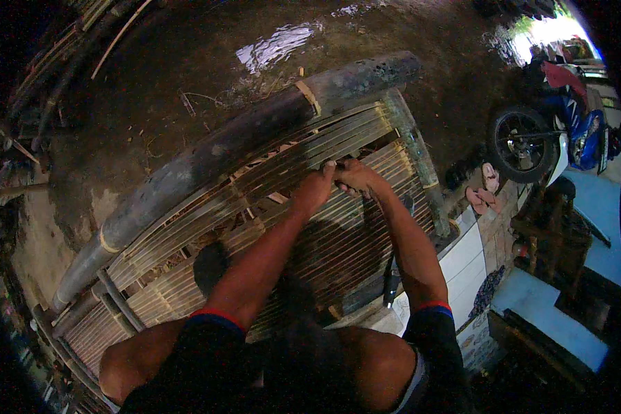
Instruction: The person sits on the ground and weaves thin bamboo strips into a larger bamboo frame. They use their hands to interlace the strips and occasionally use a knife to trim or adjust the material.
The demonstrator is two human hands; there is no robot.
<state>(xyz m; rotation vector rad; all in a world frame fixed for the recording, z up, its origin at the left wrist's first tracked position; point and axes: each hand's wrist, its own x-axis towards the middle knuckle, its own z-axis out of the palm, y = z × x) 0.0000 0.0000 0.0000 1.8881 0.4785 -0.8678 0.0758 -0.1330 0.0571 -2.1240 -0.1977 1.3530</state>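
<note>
Head-worn fisheye, facing down, above hands [357,177]

Bench [345,214], bamboo-like, slatted top; one, spread flat below you, long side slanting from your near left to far right. Slats [366,124]: narrow, pale brown, side by side, uneven open gaps toward side away from you. Far-edge pole [207,152]: thick, round, dark grey, pale bands [309,98] around it. End pole [414,141]: thinner, grey, mottled, at your right.
</note>
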